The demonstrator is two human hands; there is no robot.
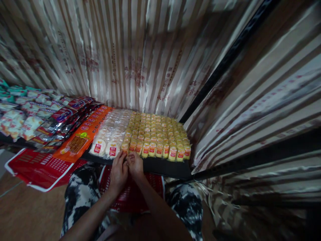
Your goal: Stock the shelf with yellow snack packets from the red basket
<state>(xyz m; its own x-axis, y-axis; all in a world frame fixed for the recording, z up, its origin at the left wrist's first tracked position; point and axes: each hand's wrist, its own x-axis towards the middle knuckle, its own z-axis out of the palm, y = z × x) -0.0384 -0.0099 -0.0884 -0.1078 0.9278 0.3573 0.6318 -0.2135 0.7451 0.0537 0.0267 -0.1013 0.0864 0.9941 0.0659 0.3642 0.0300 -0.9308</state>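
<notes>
My left hand (118, 171) and my right hand (135, 164) meet at the front edge of a black shelf (160, 166), their fingers bent and pressed close together. Whatever lies between the fingertips is hidden. Just beyond them stand tight rows of small yellow wrapped snack packs (151, 150) with red and orange labels. The fingertips are at the front of the leftmost yellow rows; whether they touch those packs I cannot tell. White round snacks in clear wrappers (99, 146), also red-labelled, line up left of the yellow ones.
Further left lie an orange snack bag (77, 144), dark glossy packets (62, 115) and white packets (32, 125). A red printed sheet (47, 170) hangs below the shelf. Striped curtain-like sheeting (140, 60) rises behind, and a black metal post (215, 77) slants at the right.
</notes>
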